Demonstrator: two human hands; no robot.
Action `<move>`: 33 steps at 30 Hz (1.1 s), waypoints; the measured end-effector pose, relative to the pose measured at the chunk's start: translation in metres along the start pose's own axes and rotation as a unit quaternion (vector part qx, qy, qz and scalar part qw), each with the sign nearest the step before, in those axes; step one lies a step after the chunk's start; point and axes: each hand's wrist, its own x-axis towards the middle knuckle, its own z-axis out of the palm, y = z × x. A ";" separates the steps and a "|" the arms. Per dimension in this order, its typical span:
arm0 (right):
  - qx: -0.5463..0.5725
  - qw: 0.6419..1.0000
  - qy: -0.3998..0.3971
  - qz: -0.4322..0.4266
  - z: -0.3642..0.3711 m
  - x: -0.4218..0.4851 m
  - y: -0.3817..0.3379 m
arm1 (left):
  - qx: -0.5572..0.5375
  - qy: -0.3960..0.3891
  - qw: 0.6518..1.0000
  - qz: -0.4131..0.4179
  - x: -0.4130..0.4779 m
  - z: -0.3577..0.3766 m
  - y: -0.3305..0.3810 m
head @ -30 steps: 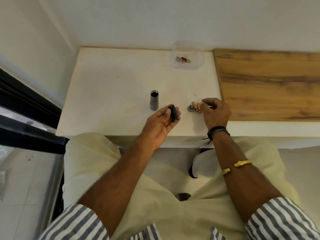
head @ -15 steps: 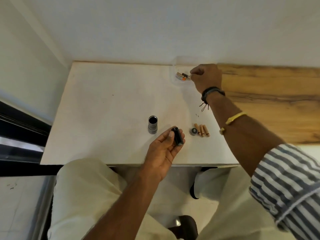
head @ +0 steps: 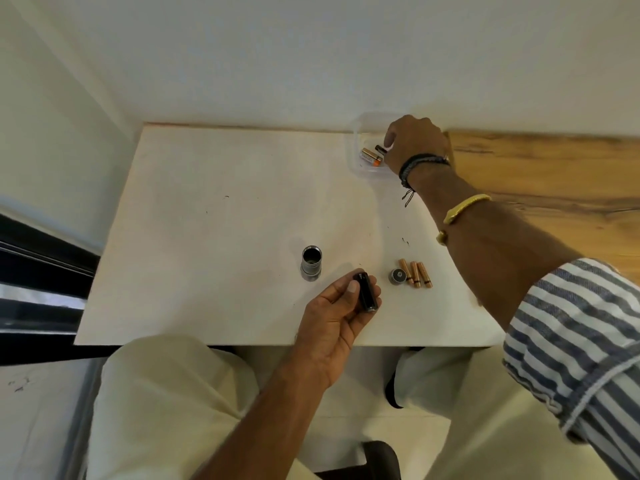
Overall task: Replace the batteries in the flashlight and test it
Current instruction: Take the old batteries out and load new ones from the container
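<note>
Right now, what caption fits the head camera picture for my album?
Right hand reaches for a battery in the clear tub while left hand holds the black battery holder.

Wall (head: 311,64): plain off-white, evenly lit.
Worktop (head: 207,220): matte white, butted against the wall.
Right side: wood-grain panel (head: 554,174) — adjoining the worktop.
Left side: black frame (head: 41,261), horizontal bars.
Floor (head: 34,427): pale tiles, lower left — faintly marked.
</note>
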 end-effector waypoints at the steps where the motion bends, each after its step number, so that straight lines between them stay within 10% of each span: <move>1: 0.027 1.000 0.007 0.001 -0.002 -0.004 0.001 | 0.003 -0.001 1.000 0.004 0.000 0.001 0.001; 10: 0.219 0.970 0.102 -0.036 -0.031 -0.088 0.011 | 0.035 -0.002 0.999 0.042 -0.012 0.006 0.004; 22: 0.473 0.881 0.008 0.013 -0.006 -0.266 0.025 | 0.093 -0.023 0.991 0.094 -0.031 -0.005 0.014; 33: 0.381 0.918 0.015 -0.107 -0.006 -0.307 0.019 | 0.141 -0.004 0.984 0.112 -0.046 -0.014 0.017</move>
